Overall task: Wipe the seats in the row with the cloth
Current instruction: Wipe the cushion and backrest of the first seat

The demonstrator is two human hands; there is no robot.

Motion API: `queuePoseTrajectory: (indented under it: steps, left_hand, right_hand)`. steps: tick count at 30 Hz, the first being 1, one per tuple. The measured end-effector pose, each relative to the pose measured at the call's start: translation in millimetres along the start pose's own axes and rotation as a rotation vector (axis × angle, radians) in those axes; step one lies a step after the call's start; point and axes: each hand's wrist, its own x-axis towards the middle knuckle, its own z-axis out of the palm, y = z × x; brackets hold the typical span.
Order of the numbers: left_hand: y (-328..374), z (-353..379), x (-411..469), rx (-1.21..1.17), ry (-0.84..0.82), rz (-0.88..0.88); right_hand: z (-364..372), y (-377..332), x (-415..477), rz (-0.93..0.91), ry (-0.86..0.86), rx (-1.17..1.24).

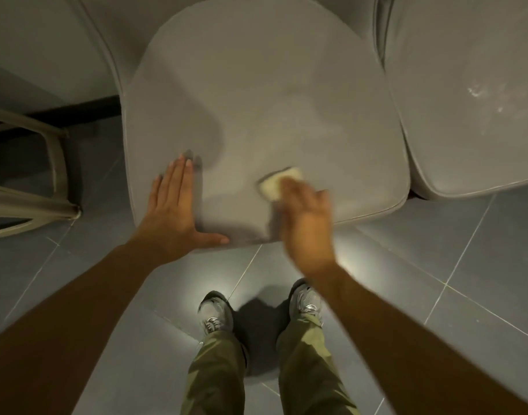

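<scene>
A grey cushioned seat [256, 100] fills the middle of the view in front of me. My left hand [172, 211] lies flat on its front left corner with the fingers straight and the thumb spread along the front edge. My right hand [307, 223] is blurred by motion near the seat's front edge and presses a small pale yellow cloth [279, 182] onto the cushion. Most of the cloth is hidden under the fingers. A second grey seat [472, 94] adjoins on the right, with white specks on its surface.
Dark grey floor tiles [436, 265] lie below the seats. My two feet in grey shoes [214, 313] and olive trousers stand close to the seat's front. A beige metal frame [26, 202] stands on the floor at the left. A wall with a black skirting [77, 109] runs behind.
</scene>
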Motion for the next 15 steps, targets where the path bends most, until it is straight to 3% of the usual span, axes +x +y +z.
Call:
queuePoseTrajectory:
  steps: [3,5,9,13,15]
  left_hand:
    - [15.4,-6.0,13.6,-0.004,-0.008,0.015]
    - [22.5,-12.8,22.0,0.0,0.004,0.022]
    - [24.2,-29.7,32.3,0.03,-0.007,-0.042]
    - [7.1,-36.1,40.1,0.021,0.013,-0.122]
    - [-3.6,-36.5,42.6,-0.004,0.023,-0.143]
  right_hand:
    - [-0.8,-20.7,5.4,-0.053,-0.093,0.176]
    - [-17.4,7.2,22.7,-0.012,-0.039,0.139]
    - [-52.5,82.2,74.2,0.243,0.15,-0.053]
    - [-48.0,98.7,111.2,0.531,0.108,-0.167]
    - [-17.9,68.1,114.2,0.504,0.074,-0.115]
